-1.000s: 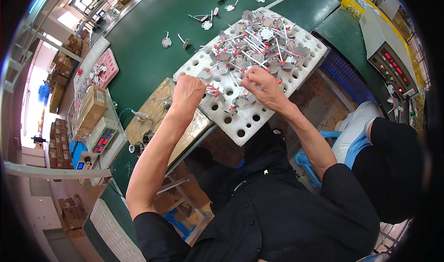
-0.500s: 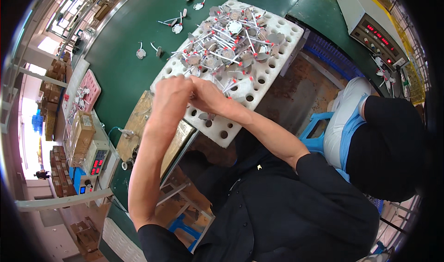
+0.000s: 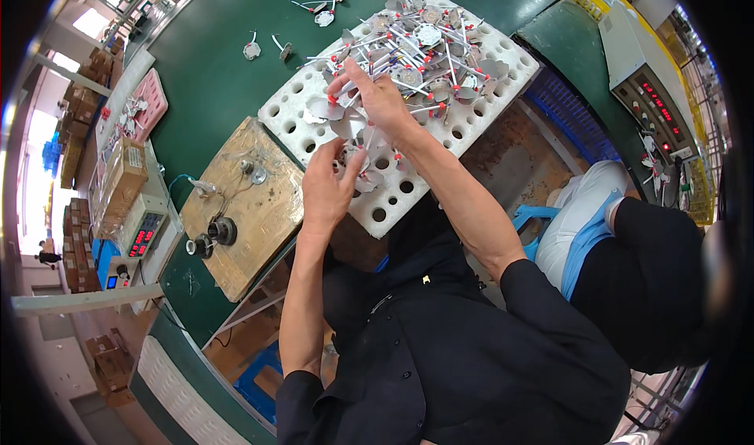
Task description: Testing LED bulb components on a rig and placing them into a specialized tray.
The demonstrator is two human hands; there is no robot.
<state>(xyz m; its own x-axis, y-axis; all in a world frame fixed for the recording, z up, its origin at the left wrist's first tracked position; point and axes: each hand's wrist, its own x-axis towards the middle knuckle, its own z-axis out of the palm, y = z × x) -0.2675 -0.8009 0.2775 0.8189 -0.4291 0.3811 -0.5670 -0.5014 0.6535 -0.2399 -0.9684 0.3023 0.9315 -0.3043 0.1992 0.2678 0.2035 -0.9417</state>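
Observation:
A white foam tray (image 3: 271, 113) with round holes carries a heap of grey, scallop-edged discs with white leads and red ends (image 3: 428, 35). Over its near left part my right hand (image 3: 385, 107) has its fingers bent at a red-ended disc piece (image 3: 328, 107); the grip is partly hidden. Lower and to the left, my left hand (image 3: 326, 190) curves with thumb and fingers apart, beside another disc (image 3: 366, 179) on the tray. Whether those fingertips touch a disc is unclear.
Left of the tray lies a wooden board (image 3: 255, 209) with small metal fittings. Several loose discs (image 3: 251, 51) lie on the green table (image 3: 200, 99). A pink tray (image 3: 149, 103) and a meter box (image 3: 141, 233) stand at left. A seated person (image 3: 636, 280) is at right.
My hands, close together before, have parted. The right reaches farther up toward the heap, while the left has drawn lower, uncovering the discs between them. The view has shifted, showing more of the board.

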